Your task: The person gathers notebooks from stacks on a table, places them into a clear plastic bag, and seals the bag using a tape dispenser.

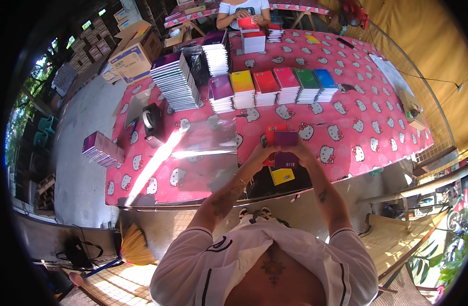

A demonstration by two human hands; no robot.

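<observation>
Near the table's front edge, a purple spiral notebook (286, 142) is gripped between my two hands. My left hand (264, 151) closes on its left side and my right hand (299, 149) on its right. A red notebook (271, 130) shows behind it at the upper left; whether it is held too, I cannot tell. Just below lies a yellow notebook (282, 176) on a black surface (262, 187). Beyond my hands stands a row of notebook stacks: purple (221, 86), yellow (242, 81), red (265, 82), pink (285, 78), green (306, 78) and blue (324, 78).
Taller purple stacks (168, 61) rise behind the row, near a cardboard box (131, 64). A black box-shaped thing (153, 125) and another notebook stack (102, 148) are at left. Clear plastic sheeting (206, 153) lies left of my hands. Across the table a person (243, 9) handles red notebooks.
</observation>
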